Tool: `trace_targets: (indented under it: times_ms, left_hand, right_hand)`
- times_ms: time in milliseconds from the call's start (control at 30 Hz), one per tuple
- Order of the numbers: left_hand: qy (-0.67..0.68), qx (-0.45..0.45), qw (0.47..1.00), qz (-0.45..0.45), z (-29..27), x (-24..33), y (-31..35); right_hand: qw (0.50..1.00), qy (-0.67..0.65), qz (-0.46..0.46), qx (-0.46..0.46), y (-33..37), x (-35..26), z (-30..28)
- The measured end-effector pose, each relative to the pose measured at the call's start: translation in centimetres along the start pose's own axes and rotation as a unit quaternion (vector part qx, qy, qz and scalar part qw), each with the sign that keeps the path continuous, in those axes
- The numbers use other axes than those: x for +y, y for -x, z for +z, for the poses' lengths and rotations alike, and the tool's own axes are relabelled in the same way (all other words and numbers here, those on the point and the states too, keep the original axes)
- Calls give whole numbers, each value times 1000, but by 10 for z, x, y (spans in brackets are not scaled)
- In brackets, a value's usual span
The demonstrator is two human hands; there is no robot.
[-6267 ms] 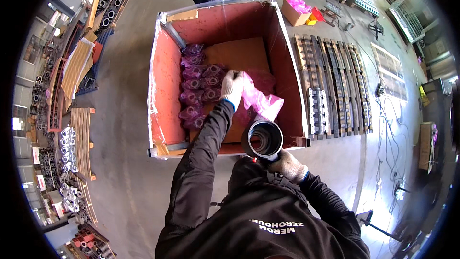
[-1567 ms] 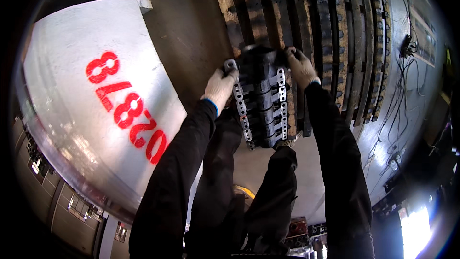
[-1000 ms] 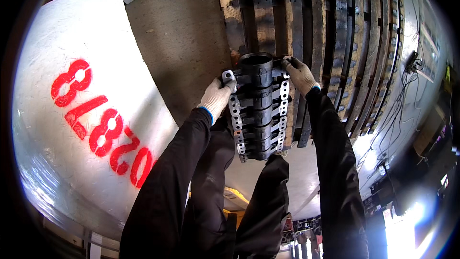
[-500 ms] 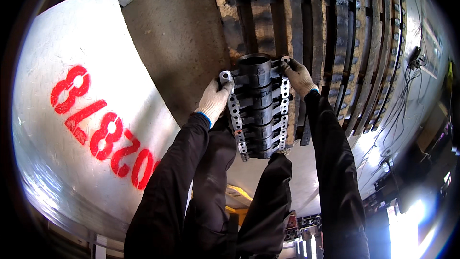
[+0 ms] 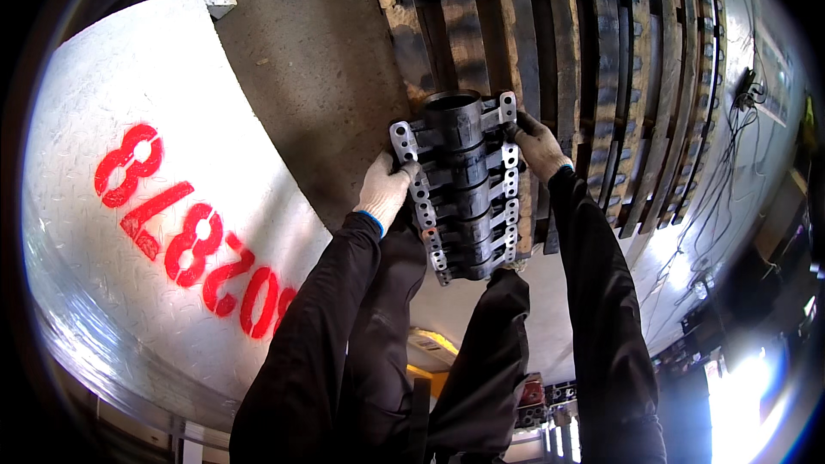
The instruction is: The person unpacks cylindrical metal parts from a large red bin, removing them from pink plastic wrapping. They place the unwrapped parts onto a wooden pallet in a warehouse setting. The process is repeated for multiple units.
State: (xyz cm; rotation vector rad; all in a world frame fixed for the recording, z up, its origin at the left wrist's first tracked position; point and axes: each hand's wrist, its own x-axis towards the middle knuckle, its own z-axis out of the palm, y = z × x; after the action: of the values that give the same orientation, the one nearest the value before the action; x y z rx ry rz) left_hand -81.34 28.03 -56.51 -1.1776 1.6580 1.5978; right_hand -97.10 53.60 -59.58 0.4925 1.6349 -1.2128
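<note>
Between my two gloved hands is a long black metal casting (image 5: 468, 155) with a round open bore at its far end. Ribbed segments run down its length, and pale machined flanges with bolt holes line both sides. My left hand (image 5: 384, 186) is closed on the left flange, its thumb on the upper face. On the other side, my right hand (image 5: 540, 148) grips the right flange just below its far end, with some fingers hidden beneath. The casting's near end hangs in front of my legs. Whether it is one piece or several stacked together, I cannot tell.
A wooden slatted pallet (image 5: 567, 51) lies beyond and to the right. On the left is a large white textured metal plate (image 5: 146, 60) with red stencilled marks. Black cables (image 5: 730, 146) trail over the floor at far right. Bare concrete floor (image 5: 301, 51) shows between plate and pallet.
The casting's far end has tipped slightly, showing more of its flange faces. My right hand now sits a little lower along the flange. The view has shifted slightly.
</note>
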Motion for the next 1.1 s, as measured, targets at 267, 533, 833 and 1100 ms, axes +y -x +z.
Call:
trace_targets:
  times_ms: [267, 533, 833, 1100]
  left_hand:
    - [-123, 10, 992, -34, -2, 25, 10]
    - [-209, 53, 975, 50, 3, 4, 1]
    - [-236, 22, 971, -20, 4, 39, 7]
    - [-269, 67, 960, 26, -27, 25, 70]
  right_hand:
    - [998, 57, 35, -2, 0, 6, -5]
    - [1000, 10, -4, 10, -18, 33, -9]
    - [992, -6, -99, 82, -3, 44, 4]
    - [960, 56, -8, 275, 212, 153, -18]
